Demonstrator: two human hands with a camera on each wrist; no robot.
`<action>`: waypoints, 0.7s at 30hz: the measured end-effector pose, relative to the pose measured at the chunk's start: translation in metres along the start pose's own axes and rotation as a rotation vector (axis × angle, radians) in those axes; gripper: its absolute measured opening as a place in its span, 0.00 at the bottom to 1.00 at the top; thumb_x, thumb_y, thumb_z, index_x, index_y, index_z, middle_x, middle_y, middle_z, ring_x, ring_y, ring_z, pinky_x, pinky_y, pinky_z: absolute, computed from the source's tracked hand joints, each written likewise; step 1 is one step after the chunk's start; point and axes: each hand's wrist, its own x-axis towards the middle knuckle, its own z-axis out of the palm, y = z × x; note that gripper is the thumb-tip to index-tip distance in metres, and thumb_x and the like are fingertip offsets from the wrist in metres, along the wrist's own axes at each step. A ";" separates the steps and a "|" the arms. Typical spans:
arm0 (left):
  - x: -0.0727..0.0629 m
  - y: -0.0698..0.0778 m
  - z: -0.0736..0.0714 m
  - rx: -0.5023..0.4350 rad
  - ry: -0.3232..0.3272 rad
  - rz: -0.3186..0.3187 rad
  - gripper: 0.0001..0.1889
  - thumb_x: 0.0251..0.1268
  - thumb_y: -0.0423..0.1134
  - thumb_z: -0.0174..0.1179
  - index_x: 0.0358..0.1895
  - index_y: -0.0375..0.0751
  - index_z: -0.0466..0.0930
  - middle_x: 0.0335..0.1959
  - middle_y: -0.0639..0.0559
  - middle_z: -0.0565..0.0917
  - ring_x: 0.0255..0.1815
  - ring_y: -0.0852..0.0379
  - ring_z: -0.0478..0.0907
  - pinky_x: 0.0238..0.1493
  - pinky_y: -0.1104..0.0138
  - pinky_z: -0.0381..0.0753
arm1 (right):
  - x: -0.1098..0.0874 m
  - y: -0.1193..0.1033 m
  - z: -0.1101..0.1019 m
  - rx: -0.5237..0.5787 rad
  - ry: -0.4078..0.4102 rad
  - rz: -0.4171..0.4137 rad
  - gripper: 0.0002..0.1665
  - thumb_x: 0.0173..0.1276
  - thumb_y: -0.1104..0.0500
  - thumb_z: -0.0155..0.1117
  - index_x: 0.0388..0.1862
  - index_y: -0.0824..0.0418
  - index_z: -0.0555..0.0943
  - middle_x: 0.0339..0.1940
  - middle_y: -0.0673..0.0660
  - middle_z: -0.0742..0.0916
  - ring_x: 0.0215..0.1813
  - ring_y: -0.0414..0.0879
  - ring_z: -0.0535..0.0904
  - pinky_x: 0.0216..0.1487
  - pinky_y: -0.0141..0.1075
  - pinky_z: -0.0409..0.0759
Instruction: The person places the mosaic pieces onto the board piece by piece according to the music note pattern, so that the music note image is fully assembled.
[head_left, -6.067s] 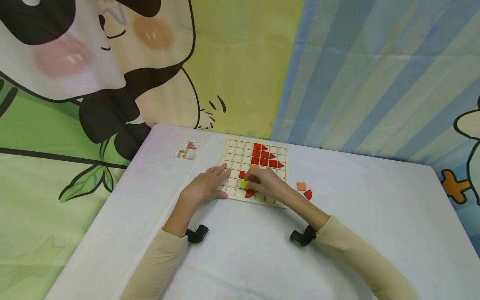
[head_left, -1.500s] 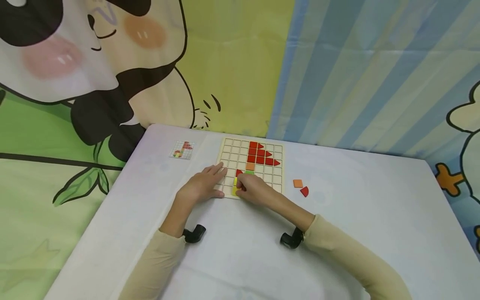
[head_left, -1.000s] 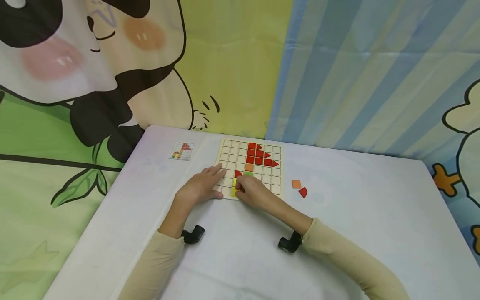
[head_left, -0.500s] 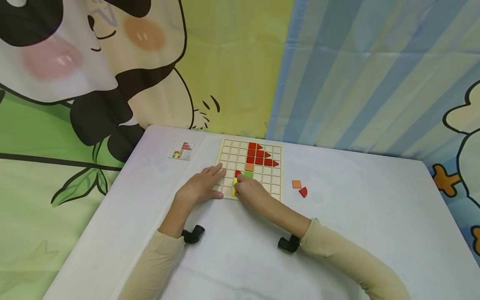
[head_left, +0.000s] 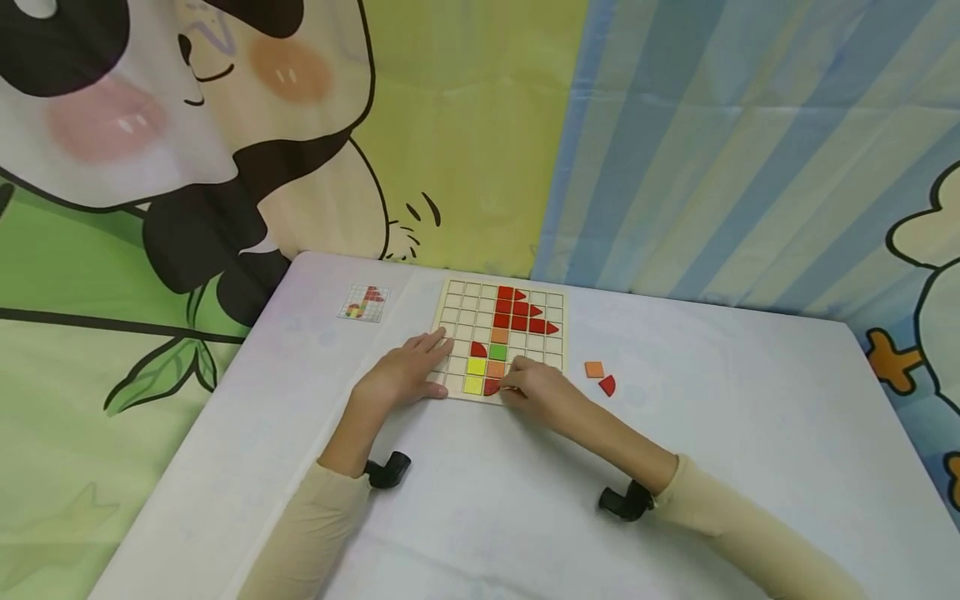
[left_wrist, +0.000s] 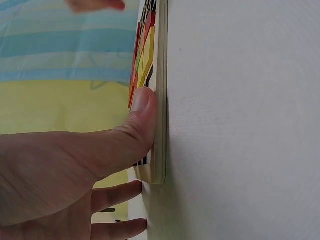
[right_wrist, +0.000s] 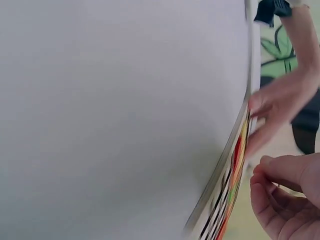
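My left hand (head_left: 401, 371) rests at the left edge of the wooden grid board (head_left: 462, 302). Its thumb (left_wrist: 142, 112) presses on the rim and the other fingers lie spread. Above the board's lower part is my right hand (head_left: 543, 390), thumb and index tips together, nothing visible in them. Beside its fingertips lies a red quarter-circle tile (head_left: 491, 387) in the bottom row. Two yellow square tiles (head_left: 476, 375), an orange square (head_left: 496, 369), a green square (head_left: 497, 352) and another red quarter-circle (head_left: 478, 350) sit nearby on the grid. Several red tiles (head_left: 517, 313) form stepped rows higher up.
Right of the board, a loose orange square tile (head_left: 594, 369) and a red quarter-circle tile (head_left: 607, 386) lie on the white tablecloth (head_left: 720, 433). A small printed pattern card (head_left: 364, 303) lies left of the board. A patterned curtain (head_left: 465, 133) hangs behind.
My right hand has moved right, uncovering both yellow squares, the lower orange square and the bottom red quarter-circle. The lower yellow square was not there six seconds ago. My left hand stays put.
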 end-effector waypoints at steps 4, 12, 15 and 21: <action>0.000 0.000 0.001 0.004 0.001 0.001 0.45 0.59 0.50 0.65 0.77 0.48 0.52 0.81 0.49 0.48 0.80 0.45 0.48 0.74 0.46 0.61 | -0.029 0.030 -0.014 -0.017 0.031 0.035 0.09 0.63 0.63 0.68 0.42 0.64 0.88 0.35 0.53 0.85 0.34 0.39 0.77 0.31 0.25 0.76; 0.001 0.001 -0.001 0.020 0.010 -0.003 0.45 0.59 0.51 0.65 0.77 0.49 0.51 0.81 0.50 0.48 0.80 0.45 0.48 0.74 0.46 0.61 | -0.082 0.074 -0.037 -0.056 0.040 0.171 0.10 0.62 0.65 0.68 0.43 0.64 0.86 0.36 0.53 0.85 0.33 0.40 0.78 0.32 0.29 0.79; 0.001 0.001 -0.001 0.020 0.006 -0.004 0.45 0.59 0.51 0.65 0.77 0.49 0.51 0.81 0.50 0.48 0.80 0.45 0.48 0.74 0.46 0.61 | -0.100 0.081 -0.040 -0.026 0.004 0.225 0.11 0.62 0.63 0.69 0.44 0.63 0.86 0.36 0.51 0.85 0.34 0.39 0.78 0.31 0.28 0.78; 0.002 0.001 0.000 0.019 0.000 -0.008 0.45 0.59 0.51 0.65 0.78 0.49 0.51 0.81 0.50 0.48 0.81 0.45 0.48 0.74 0.46 0.61 | -0.126 0.088 -0.036 -0.010 -0.060 0.225 0.15 0.60 0.60 0.71 0.46 0.61 0.85 0.37 0.47 0.84 0.33 0.33 0.75 0.30 0.25 0.76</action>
